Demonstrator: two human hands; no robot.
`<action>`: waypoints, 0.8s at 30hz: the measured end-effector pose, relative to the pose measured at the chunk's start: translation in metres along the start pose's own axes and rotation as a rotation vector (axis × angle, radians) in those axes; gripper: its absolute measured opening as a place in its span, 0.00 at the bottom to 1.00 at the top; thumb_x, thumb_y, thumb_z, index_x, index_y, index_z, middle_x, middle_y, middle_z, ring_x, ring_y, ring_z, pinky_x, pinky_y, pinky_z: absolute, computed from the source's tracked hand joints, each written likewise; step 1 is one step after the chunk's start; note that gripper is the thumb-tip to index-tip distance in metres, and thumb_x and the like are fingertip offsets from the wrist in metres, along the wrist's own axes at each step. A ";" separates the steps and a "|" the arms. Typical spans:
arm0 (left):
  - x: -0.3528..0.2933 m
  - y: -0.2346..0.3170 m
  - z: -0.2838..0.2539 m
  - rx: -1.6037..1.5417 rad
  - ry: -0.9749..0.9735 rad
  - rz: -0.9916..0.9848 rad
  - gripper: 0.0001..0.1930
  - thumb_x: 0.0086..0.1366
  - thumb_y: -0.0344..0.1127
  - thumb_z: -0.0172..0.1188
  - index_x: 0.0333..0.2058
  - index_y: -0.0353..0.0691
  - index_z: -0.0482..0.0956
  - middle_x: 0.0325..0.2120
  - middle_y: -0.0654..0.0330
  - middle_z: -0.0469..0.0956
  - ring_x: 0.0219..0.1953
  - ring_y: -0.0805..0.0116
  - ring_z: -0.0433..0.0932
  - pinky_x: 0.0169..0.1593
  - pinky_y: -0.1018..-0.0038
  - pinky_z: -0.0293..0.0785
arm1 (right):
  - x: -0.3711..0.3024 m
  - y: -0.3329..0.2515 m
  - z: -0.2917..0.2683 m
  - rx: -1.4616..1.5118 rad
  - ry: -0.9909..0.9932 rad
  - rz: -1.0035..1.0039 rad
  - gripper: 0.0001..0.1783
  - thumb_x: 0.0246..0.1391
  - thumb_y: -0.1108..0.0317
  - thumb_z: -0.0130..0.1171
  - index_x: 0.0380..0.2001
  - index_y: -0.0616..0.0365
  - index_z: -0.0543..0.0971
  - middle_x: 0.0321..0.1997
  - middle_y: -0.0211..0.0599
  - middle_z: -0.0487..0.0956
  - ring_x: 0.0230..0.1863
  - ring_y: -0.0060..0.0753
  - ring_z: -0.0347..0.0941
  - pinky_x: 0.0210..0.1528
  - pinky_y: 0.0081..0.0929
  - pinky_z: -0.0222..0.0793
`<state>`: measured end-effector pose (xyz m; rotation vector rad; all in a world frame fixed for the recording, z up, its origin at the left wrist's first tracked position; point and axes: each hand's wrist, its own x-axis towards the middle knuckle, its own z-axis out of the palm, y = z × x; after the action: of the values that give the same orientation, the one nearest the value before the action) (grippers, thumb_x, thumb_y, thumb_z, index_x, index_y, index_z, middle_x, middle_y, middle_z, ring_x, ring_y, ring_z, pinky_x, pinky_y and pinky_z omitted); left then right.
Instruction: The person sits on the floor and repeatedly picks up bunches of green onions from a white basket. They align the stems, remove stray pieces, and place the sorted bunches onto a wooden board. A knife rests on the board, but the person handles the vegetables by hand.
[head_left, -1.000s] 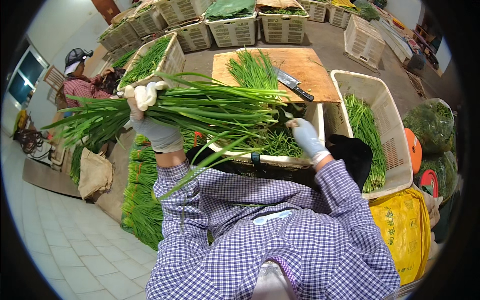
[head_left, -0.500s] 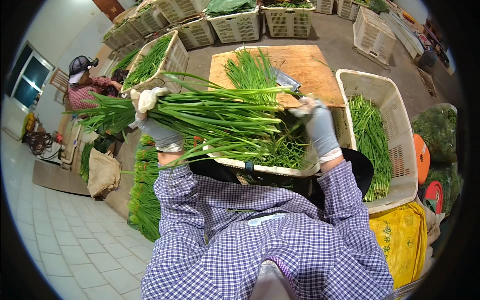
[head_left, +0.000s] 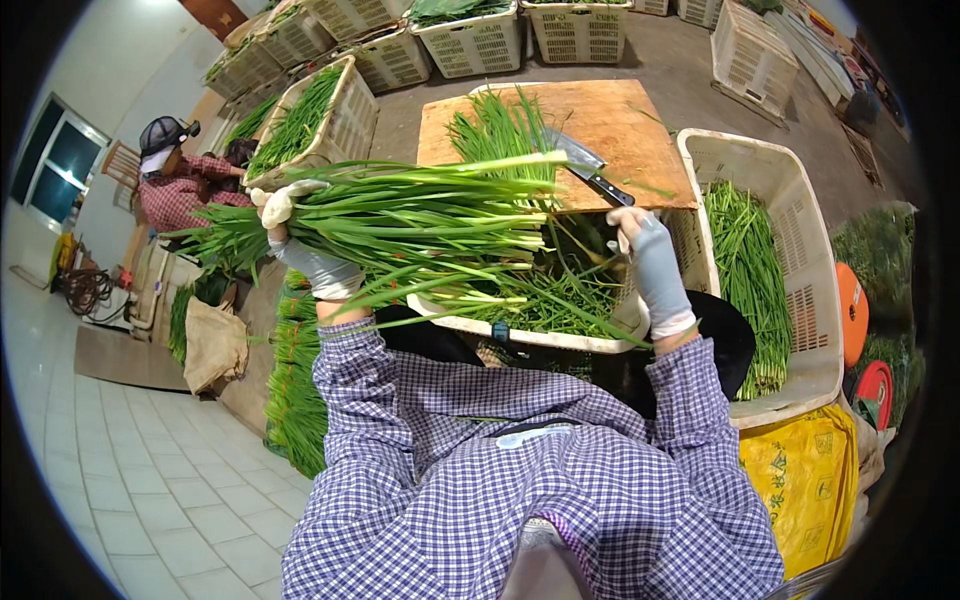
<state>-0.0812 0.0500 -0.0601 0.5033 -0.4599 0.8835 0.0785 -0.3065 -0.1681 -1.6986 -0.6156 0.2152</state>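
My left hand [head_left: 305,245], in a grey-and-white glove, is wrapped round a thick bunch of garlic chives [head_left: 430,215]. Their pale stem ends point right and the green leaves trail left. My right hand [head_left: 645,255], gloved with bare fingertips, is off the bunch, with its fingers drawn together; whatever is in them, I cannot make out. Just above it, a knife [head_left: 603,185] with a black handle lies on the wooden board [head_left: 640,130]. More chives [head_left: 490,135] rest on the board. Beneath my hands, a white crate [head_left: 590,343] holds loose green trimmings [head_left: 580,300].
At right stands a white crate [head_left: 815,290] of chives, beside a yellow sack [head_left: 800,480]. Tied bunches [head_left: 297,380] are stacked at my left. A person [head_left: 175,185] in a checked shirt is far left, next to another filled crate [head_left: 350,115]. More crates [head_left: 470,50] line the back.
My right hand has come down and slightly right, away from the stems. The knife on the board shows more fully. The bunch stays in my left hand.
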 end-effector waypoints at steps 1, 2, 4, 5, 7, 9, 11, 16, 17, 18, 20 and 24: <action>0.011 0.010 -0.019 -0.073 -0.085 -0.014 0.08 0.64 0.29 0.55 0.41 0.46 0.78 0.31 0.70 0.78 0.42 0.68 0.76 0.60 0.62 0.69 | -0.003 0.007 -0.005 -0.167 -0.012 -0.069 0.15 0.62 0.64 0.59 0.48 0.60 0.78 0.45 0.33 0.79 0.47 0.28 0.74 0.51 0.27 0.72; 0.013 0.015 -0.039 -0.134 -0.084 -0.039 0.11 0.63 0.30 0.57 0.44 0.48 0.79 0.36 0.68 0.79 0.46 0.66 0.76 0.60 0.60 0.69 | -0.007 0.010 -0.003 0.145 -0.105 0.017 0.20 0.61 0.64 0.60 0.53 0.60 0.76 0.54 0.37 0.79 0.56 0.33 0.74 0.59 0.29 0.69; 0.010 0.012 -0.048 -0.165 -0.070 -0.065 0.12 0.63 0.32 0.58 0.45 0.49 0.80 0.40 0.67 0.79 0.49 0.63 0.75 0.60 0.58 0.69 | -0.010 -0.036 0.015 0.344 -0.265 0.074 0.44 0.55 0.66 0.64 0.71 0.59 0.56 0.74 0.48 0.59 0.75 0.43 0.52 0.74 0.33 0.47; 0.008 0.006 -0.045 -0.140 -0.064 -0.070 0.10 0.63 0.32 0.57 0.43 0.49 0.81 0.39 0.67 0.80 0.49 0.63 0.75 0.61 0.58 0.69 | -0.006 -0.042 0.026 0.289 -0.278 -0.025 0.44 0.54 0.67 0.63 0.71 0.60 0.56 0.74 0.49 0.59 0.75 0.42 0.52 0.74 0.32 0.46; 0.003 -0.008 -0.038 -0.222 -0.105 -0.104 0.09 0.63 0.31 0.56 0.41 0.46 0.80 0.37 0.69 0.79 0.47 0.64 0.76 0.61 0.59 0.69 | 0.003 -0.061 0.040 0.176 -0.373 -0.151 0.36 0.53 0.72 0.58 0.67 0.64 0.64 0.68 0.52 0.67 0.70 0.40 0.59 0.72 0.29 0.52; 0.003 -0.015 -0.030 -0.291 -0.110 -0.117 0.09 0.62 0.29 0.54 0.40 0.43 0.80 0.33 0.70 0.79 0.42 0.66 0.77 0.61 0.61 0.69 | -0.006 -0.056 0.050 0.134 -0.264 -0.213 0.20 0.57 0.77 0.51 0.54 0.66 0.75 0.47 0.40 0.79 0.47 0.32 0.74 0.53 0.24 0.70; 0.002 -0.011 -0.022 -0.318 -0.046 -0.086 0.11 0.62 0.25 0.54 0.43 0.42 0.78 0.29 0.71 0.77 0.37 0.71 0.76 0.57 0.64 0.70 | -0.003 -0.027 0.049 0.598 -0.061 0.101 0.11 0.63 0.72 0.50 0.44 0.62 0.79 0.34 0.31 0.79 0.29 0.19 0.72 0.34 0.17 0.73; 0.006 0.018 -0.040 -0.178 -0.002 -0.042 0.13 0.62 0.23 0.55 0.45 0.43 0.78 0.27 0.71 0.77 0.35 0.73 0.76 0.56 0.64 0.70 | -0.009 0.009 -0.013 0.493 0.131 0.281 0.21 0.67 0.51 0.53 0.43 0.58 0.82 0.27 0.25 0.75 0.23 0.14 0.68 0.29 0.19 0.74; 0.007 0.019 -0.041 -0.176 -0.002 -0.039 0.13 0.62 0.23 0.55 0.45 0.43 0.78 0.27 0.71 0.77 0.35 0.73 0.76 0.56 0.64 0.70 | -0.015 0.005 -0.007 0.388 -0.002 0.248 0.23 0.65 0.49 0.56 0.49 0.58 0.80 0.31 0.27 0.76 0.27 0.14 0.69 0.29 0.18 0.74; 0.005 0.018 -0.040 -0.222 -0.016 -0.045 0.12 0.62 0.23 0.55 0.44 0.43 0.78 0.27 0.72 0.77 0.36 0.73 0.76 0.56 0.64 0.70 | -0.017 -0.031 0.009 0.251 -0.083 0.206 0.28 0.64 0.50 0.59 0.59 0.59 0.75 0.33 0.26 0.76 0.31 0.14 0.70 0.33 0.17 0.73; -0.001 0.005 -0.028 -0.328 0.046 -0.073 0.10 0.62 0.23 0.55 0.41 0.43 0.77 0.26 0.72 0.75 0.34 0.74 0.74 0.56 0.65 0.69 | -0.012 -0.055 0.029 0.485 -0.109 0.113 0.34 0.64 0.47 0.56 0.65 0.57 0.68 0.35 0.24 0.75 0.29 0.13 0.66 0.36 0.15 0.71; -0.009 -0.014 -0.020 -0.273 -0.121 -0.078 0.10 0.61 0.24 0.54 0.40 0.42 0.77 0.26 0.73 0.72 0.33 0.76 0.71 0.58 0.65 0.69 | 0.012 -0.079 0.034 0.817 -0.140 0.143 0.26 0.68 0.46 0.50 0.56 0.55 0.75 0.25 0.16 0.66 0.24 0.11 0.60 0.36 0.14 0.66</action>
<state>-0.0714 0.0482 -0.0840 0.3222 -0.6572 0.7038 0.0512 -0.2633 -0.0984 -0.9368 -0.4187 0.6027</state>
